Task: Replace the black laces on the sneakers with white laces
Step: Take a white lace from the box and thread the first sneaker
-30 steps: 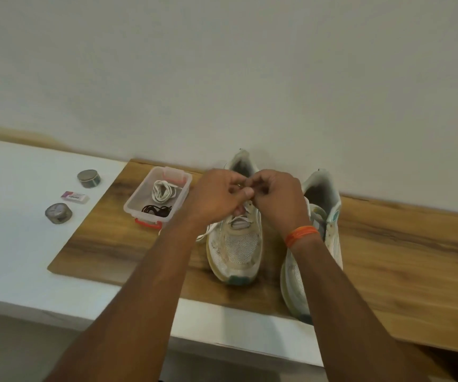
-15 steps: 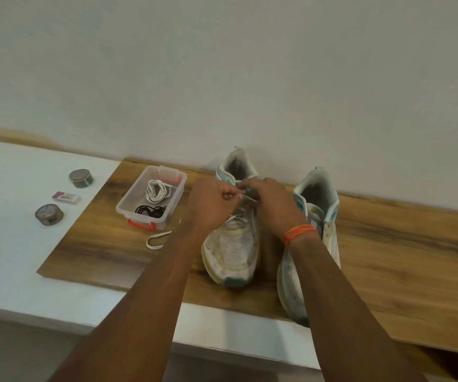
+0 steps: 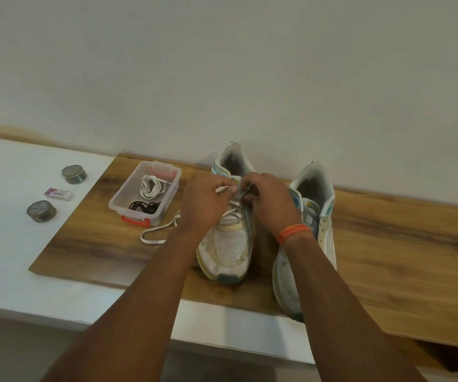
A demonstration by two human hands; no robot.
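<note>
Two round tins (image 3: 41, 211) and an eraser (image 3: 59, 194) sat on the white bench (image 3: 7, 257). At 3 o'clock from them, a clear box (image 3: 145, 193) held a white lace and a black lace (image 3: 143, 207). The left hand (image 3: 204, 206) pinched the white lace tip (image 3: 222, 189) over the left sneaker (image 3: 229, 241). The right hand (image 3: 270, 201) pinched that shoe's top edge. The right sneaker (image 3: 309, 230) stood at 3 o'clock.

Two white mesh sneakers (image 3: 229, 244) with pale blue trim sit on a brown wood-grain board (image 3: 387, 244) beside a clear box (image 3: 128, 199) with orange-red clips holding white laces (image 3: 152, 186) and black laces (image 3: 143, 206), and an orange band (image 3: 294, 232) circles one wrist.
</note>
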